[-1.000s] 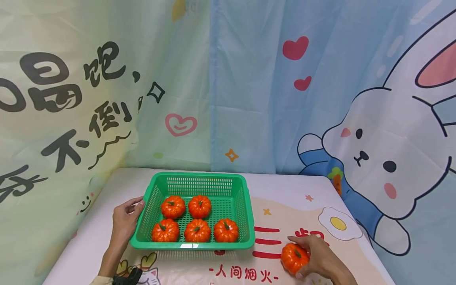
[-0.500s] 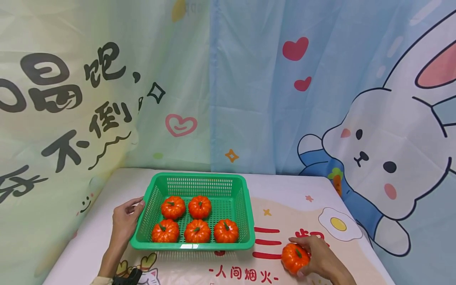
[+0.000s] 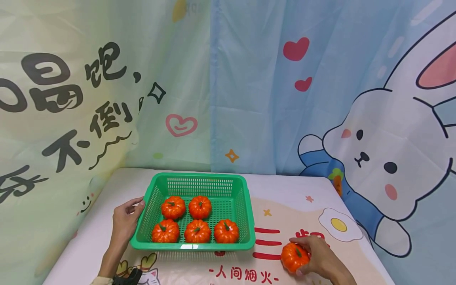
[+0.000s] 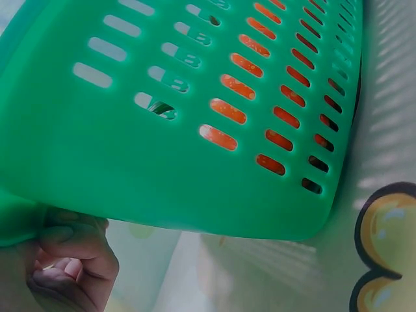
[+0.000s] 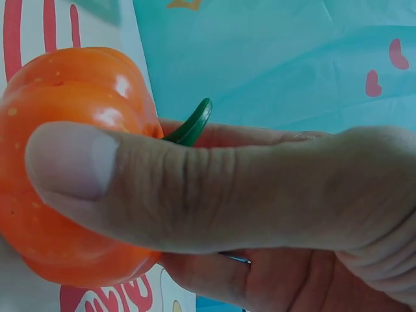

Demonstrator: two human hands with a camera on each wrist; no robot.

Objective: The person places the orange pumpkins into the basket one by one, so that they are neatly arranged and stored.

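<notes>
Gripping a small orange pumpkin (image 3: 294, 257) at the lower right of the head view, the right hand (image 3: 317, 259) curled its fingers over the far side while the thumb pressed the near side. The pumpkin was glossy and ribbed, with a short curved green stem (image 5: 190, 125) at its top; the right wrist view showed the thumb (image 5: 130, 185) lying across its flank and the stem poking up behind it. It sat low on the tablecloth (image 3: 285, 206), just above a row of red printed characters; whether it rested on the cloth or was lifted clear could not be told.

A green slotted basket (image 3: 246, 206) stood at the centre of the frame, well apart from the pumpkin and to its left. Five more pumpkins (image 3: 197, 230) lay inside, two in the back row and three in front, leaving the back right corner bare. A fried-egg print (image 3: 338, 224) marked the cloth at the right, and a cartoon rabbit (image 3: 384, 158) filled the backdrop behind it. Nothing stood between pumpkin and basket but bare cloth.

The left hand (image 3: 124, 219) held the basket's left rim, thumb on the edge; the left wrist view showed its fingers (image 4: 71, 260) curled beneath the flange at the lower left of that frame, with orange showing through the wall slots.
</notes>
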